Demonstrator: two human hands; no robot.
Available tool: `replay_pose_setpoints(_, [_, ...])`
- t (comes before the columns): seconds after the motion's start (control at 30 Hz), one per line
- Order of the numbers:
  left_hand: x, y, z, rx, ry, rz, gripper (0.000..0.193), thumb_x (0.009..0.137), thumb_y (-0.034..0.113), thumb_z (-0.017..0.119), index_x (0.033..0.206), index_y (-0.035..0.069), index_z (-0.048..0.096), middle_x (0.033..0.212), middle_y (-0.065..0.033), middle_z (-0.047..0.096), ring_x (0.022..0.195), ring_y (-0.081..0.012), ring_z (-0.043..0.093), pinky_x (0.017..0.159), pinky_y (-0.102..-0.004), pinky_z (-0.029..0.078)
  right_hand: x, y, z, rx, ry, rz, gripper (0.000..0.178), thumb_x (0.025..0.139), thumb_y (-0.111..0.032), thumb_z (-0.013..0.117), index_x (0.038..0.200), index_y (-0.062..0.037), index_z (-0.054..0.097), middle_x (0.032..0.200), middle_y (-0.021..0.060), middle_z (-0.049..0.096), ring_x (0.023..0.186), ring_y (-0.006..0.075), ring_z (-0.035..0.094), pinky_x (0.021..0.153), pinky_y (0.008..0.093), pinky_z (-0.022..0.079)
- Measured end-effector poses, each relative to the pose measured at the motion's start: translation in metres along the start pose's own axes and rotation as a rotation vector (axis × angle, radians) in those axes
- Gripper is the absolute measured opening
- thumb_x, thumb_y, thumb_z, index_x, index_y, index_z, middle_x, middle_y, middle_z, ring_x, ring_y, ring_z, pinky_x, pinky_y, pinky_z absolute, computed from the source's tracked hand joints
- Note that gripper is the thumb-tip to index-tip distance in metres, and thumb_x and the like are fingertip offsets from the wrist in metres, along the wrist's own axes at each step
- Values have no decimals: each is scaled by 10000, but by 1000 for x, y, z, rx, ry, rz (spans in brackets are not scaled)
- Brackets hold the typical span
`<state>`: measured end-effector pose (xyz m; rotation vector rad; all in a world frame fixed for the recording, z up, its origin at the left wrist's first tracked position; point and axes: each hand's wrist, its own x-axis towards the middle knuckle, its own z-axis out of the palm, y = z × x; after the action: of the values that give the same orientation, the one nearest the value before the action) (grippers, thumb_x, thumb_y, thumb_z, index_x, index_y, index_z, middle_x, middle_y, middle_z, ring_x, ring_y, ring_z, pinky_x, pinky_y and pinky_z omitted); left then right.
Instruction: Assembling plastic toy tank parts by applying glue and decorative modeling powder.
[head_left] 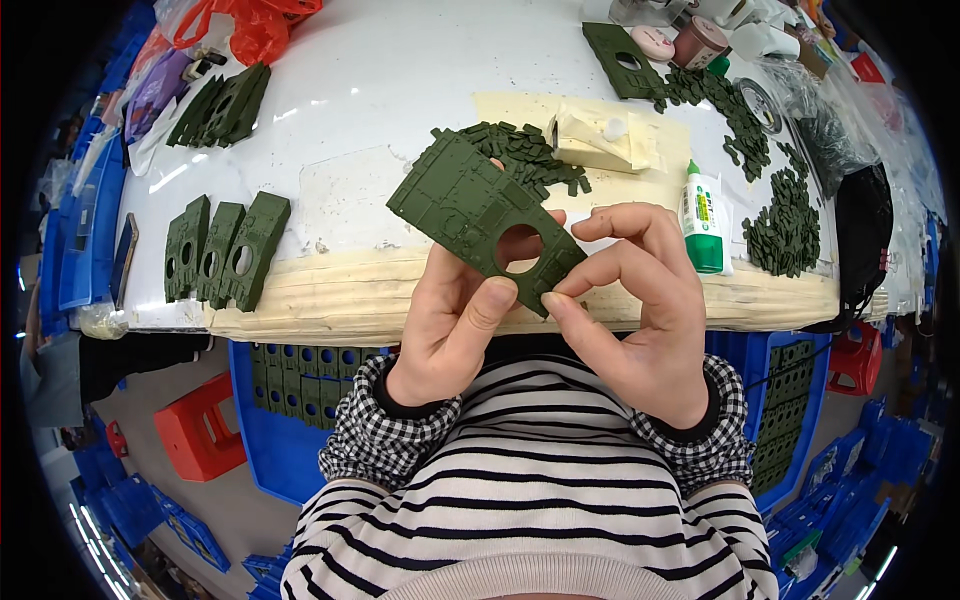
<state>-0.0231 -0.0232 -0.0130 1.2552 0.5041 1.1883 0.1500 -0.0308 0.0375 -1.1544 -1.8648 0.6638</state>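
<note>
The left hand (445, 338) has its grip clamped on a green model-tank hull (458, 205) above the tabletop (350, 70), seemingly steadying it deck-up, while the right hand (648, 322) pinches its lower corner between thumb and forefinger.

Bright, cool, fairly even light fell on the glossy white tabletop (370, 110), apparently from above, leaving small streaks of glare toward its left side. Shadows were soft, deepening beneath its near edge. Over its middle, the flat dark green plastic part with a round hole (455, 205) looked sharp, without evident motion blur. Fisheye distortion bowed the tabletop's near edge, and black corners closed around the view. Beyond its left end, blue plastic bins (85, 210) looked stretched and soft; below it on both sides, thin white light strips (95, 540) glowed near the rim.
</note>
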Motion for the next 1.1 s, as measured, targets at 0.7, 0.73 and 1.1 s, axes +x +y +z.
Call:
replay_pose_setpoints(0.7, [1,9,4,-252,77,-82,603,979,284,399,1444,4,135,1442,-231,263,1213,-349,461,952,-453,470,-12,0,-2,-55,113,-167,270,671,-82,735,940,-101,726,959,107,589,908,248,540,794,333,437])
replay_pose_setpoints(0.73, [0,10,3,-316,30,-138,622,971,306,414,1435,-10,148,1455,-219,239,1205,-355,465,931,-461,483,-13,2,-3,10,145,-128,252,687,-77,724,939,-84,723,954,113,589,902,241,544,789,318,434])
replay_pose_setpoints(1.1, [-13,26,-14,-536,-346,-560,507,997,277,363,1347,-87,317,1141,-176,552,1062,-249,572,889,-354,484,-10,-3,-6,726,40,394,270,924,-65,540,1156,70,520,900,78,646,774,92,599,687,217,489])
